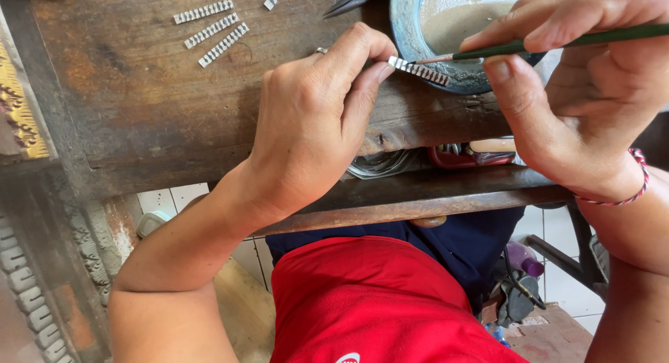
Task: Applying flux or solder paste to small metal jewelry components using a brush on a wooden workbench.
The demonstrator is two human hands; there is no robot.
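Note:
My left hand [317, 116] pinches a small silver ribbed metal strip [419, 70] between thumb and fingertips, holding it over the edge of a dark wooden workbench [139, 98]. My right hand [578, 91] grips a thin green-handled brush [557, 44], and its fine tip touches the strip. Both hands work just in front of a round blue dish [408, 25] holding pale liquid or paste.
Several more silver ribbed strips [212, 32] lie on the bench at upper left. Dark plier tips [352, 1] rest near the dish. A lower shelf [446, 157] holds tools. A carved ornate panel [21, 119] stands at the left. Tiled floor lies below.

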